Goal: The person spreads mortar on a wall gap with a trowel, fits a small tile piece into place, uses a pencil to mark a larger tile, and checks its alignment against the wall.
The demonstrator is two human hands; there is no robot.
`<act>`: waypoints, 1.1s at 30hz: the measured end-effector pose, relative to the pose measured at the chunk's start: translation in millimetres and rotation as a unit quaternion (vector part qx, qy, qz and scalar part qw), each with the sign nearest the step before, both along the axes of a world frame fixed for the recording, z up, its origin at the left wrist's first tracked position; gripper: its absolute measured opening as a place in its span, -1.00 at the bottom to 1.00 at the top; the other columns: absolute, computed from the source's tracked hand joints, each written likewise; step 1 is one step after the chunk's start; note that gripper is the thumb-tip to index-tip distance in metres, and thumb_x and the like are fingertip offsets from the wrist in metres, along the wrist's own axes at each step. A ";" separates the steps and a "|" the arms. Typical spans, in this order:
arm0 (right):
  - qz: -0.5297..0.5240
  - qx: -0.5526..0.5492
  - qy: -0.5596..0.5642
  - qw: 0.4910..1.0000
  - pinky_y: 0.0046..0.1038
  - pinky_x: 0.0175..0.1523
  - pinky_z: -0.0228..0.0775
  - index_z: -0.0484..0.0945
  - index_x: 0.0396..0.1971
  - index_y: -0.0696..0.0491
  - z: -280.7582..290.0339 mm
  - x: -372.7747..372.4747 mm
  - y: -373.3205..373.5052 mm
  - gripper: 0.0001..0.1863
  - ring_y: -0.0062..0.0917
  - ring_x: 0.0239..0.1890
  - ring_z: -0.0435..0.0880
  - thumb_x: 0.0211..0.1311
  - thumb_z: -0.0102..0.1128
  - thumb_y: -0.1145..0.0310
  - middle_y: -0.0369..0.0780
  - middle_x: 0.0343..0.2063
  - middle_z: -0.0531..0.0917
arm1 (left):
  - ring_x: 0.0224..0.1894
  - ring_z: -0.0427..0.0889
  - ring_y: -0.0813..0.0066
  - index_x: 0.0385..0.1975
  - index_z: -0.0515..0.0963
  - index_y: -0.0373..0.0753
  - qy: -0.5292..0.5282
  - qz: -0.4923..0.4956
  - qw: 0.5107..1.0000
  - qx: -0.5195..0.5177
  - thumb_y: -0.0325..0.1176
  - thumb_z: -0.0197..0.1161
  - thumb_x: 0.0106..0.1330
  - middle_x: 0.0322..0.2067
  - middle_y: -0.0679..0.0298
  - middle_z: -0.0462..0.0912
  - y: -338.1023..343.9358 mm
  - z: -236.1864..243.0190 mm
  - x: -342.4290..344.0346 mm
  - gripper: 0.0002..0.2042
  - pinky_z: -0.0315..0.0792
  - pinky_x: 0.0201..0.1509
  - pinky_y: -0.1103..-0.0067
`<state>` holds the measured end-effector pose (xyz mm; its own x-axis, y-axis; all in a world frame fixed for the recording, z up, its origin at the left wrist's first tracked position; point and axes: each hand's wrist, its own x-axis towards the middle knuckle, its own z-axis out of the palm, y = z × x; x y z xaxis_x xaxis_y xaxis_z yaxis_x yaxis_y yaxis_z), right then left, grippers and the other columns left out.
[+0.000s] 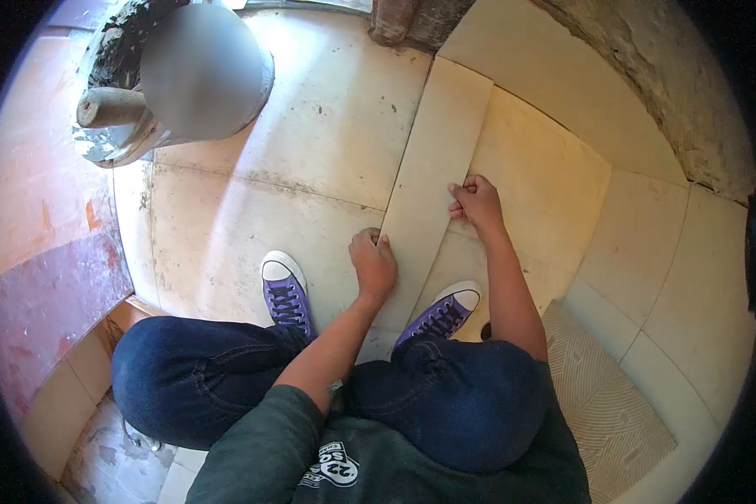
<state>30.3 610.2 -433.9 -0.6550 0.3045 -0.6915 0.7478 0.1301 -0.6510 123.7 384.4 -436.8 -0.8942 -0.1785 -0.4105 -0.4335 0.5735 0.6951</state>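
A long, narrow cream tile strip (439, 155) lies between my two hands, running from near my feet up toward the far wall. At its left edge my left hand (373, 267) is closed, with the fingers curled against the edge. Farther up, my right hand (479, 203) is on the opposite edge, its thumb and fingers bent in a grip there. The strip rests on or just over the tiled floor (311, 227); whether a gap lies under it I cannot tell. Both hands' fingertips are partly hidden.
My purple sneakers (287, 290) stand close below the strip. A bucket (130, 139) with a wooden handle across it sits at the far left, partly blurred out. Tiled walls (638, 244) rise on the right, a patterned tile (601, 395) leans or lies near my right side, and a reddish panel (50, 252) borders the left.
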 end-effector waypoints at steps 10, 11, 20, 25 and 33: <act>-0.001 -0.054 0.004 0.999 -0.50 -0.52 0.47 0.47 -0.27 0.14 35.6 27.5 7.6 -0.72 -0.57 -0.58 0.60 0.30 0.38 0.31 -0.26 -0.45 0.55 | -0.02 0.40 -0.06 -0.12 0.42 -0.41 0.052 0.011 0.997 0.057 -0.41 0.14 0.40 -0.14 -0.07 0.45 -2.2 8.4 18.6 -0.80 0.27 0.13 0.17; 0.006 -0.026 0.013 1.000 -0.51 -0.48 0.45 0.48 -0.28 0.12 34.8 31.3 12.0 -0.73 -0.60 -0.57 0.55 0.30 0.38 0.29 -0.28 -0.45 0.55 | -0.02 0.40 -0.06 -0.12 0.42 -0.41 0.057 0.010 0.995 0.084 -0.41 0.14 0.40 -0.15 -0.07 0.45 -0.4 10.9 18.5 -0.80 0.27 0.14 0.18; -0.049 -0.021 0.033 0.998 -0.61 -0.41 0.37 0.46 -0.34 0.00 51.6 51.6 15.8 -0.75 -0.69 -0.50 0.50 0.29 0.41 0.30 -0.38 -0.51 0.51 | 0.00 0.43 -0.03 -0.13 0.42 -0.41 0.055 -0.014 0.995 0.078 -0.37 0.14 0.39 -0.14 -0.06 0.47 5.1 21.4 18.6 -0.78 0.30 0.15 0.22; -0.064 -0.056 0.046 0.995 -0.59 -0.37 0.48 0.47 -0.34 0.02 36.1 65.7 21.6 -0.77 -0.67 -0.50 0.56 0.30 0.39 0.31 -0.35 -0.50 0.56 | -0.02 0.45 -0.03 -0.15 0.45 -0.40 0.049 -0.012 0.995 0.086 -0.37 0.15 0.36 -0.16 -0.05 0.48 0.3 18.7 18.9 -0.79 0.32 0.14 0.21; -0.047 -0.027 0.009 0.998 -0.52 -0.42 0.62 0.47 -0.36 0.17 18.8 80.2 17.9 -0.72 -0.57 -0.50 0.67 0.31 0.37 0.32 -0.25 -0.48 0.58 | -0.04 0.47 -0.06 -0.18 0.48 -0.43 0.057 -0.061 0.996 0.026 -0.37 0.10 0.34 -0.18 -0.11 0.50 -7.7 12.1 20.3 -0.78 0.32 0.12 0.20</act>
